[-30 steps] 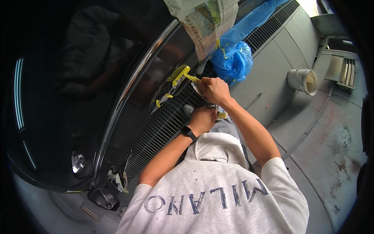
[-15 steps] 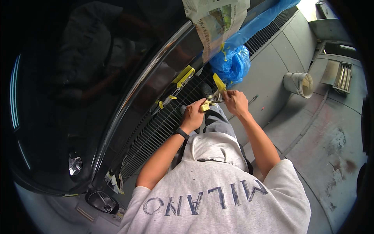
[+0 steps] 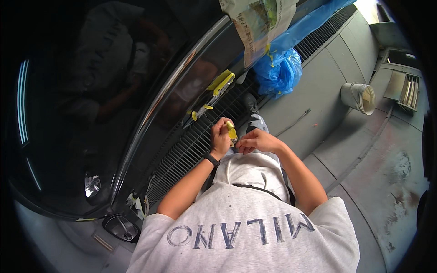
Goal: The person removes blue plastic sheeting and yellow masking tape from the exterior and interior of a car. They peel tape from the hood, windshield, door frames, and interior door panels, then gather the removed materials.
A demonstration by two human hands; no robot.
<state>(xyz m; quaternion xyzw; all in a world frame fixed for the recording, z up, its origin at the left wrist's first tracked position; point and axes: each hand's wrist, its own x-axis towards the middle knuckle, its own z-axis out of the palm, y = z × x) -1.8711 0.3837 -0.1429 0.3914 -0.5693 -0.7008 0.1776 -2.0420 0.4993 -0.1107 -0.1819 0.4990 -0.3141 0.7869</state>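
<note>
My left hand [image 3: 220, 140] is closed around a small part with yellow masking tape [image 3: 231, 133] on it, held in front of my waist. A stubby yellow end of it sticks up past the fingers. Just right of it, my right hand [image 3: 260, 141] has its fingers drawn together, the fingertips at the part's lower end. What they pinch is hidden. Ahead and to the left, the dark glossy car body [image 3: 182, 95] carries a yellow-taped strip [image 3: 222, 83] and a smaller taped spot [image 3: 200, 112].
A crumpled blue plastic bag [image 3: 278, 73] lies ahead, below newspaper [image 3: 259, 27] and blue sheeting [image 3: 314, 25] on the car. Floor grating [image 3: 182, 157] runs beside the car. At right stand a whitish bucket [image 3: 357, 98] and a metal-framed box [image 3: 403, 91]. A side mirror [image 3: 120, 229] juts out lower left.
Both hands have come back closer to my waist with the taped part, which has turned more upright. The yellow strip that stuck up by my right hand no longer shows there.
</note>
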